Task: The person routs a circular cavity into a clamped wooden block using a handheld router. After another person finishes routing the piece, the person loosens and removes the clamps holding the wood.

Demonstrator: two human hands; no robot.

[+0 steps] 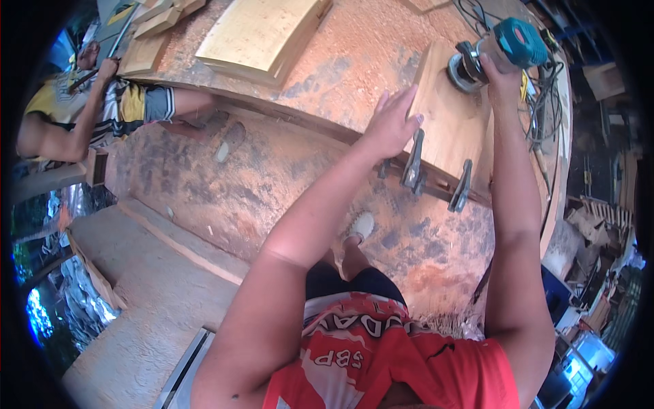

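A teal-topped router (519, 44) stands with its round base on a wooden board (446, 126) at the right of the workbench. My right hand (503, 80) is wrapped round the near side of the router's body. Against the board's left edge rests my left hand (393, 127), its fingers stretched out and its thumb apart. Just below that hand, a metal clamp (413, 162) grips the board's near end. A second clamp (461, 186) sits a little to its right. The router's bit and the underside of its base are hidden.
Sawdust covers the workbench (354, 75). A thick curved stack of wood (262, 37) lies left of the board, with more offcuts (160, 17) beyond. Black cables (545, 102) trail along the right side. Another person (88, 112) works at the far left.
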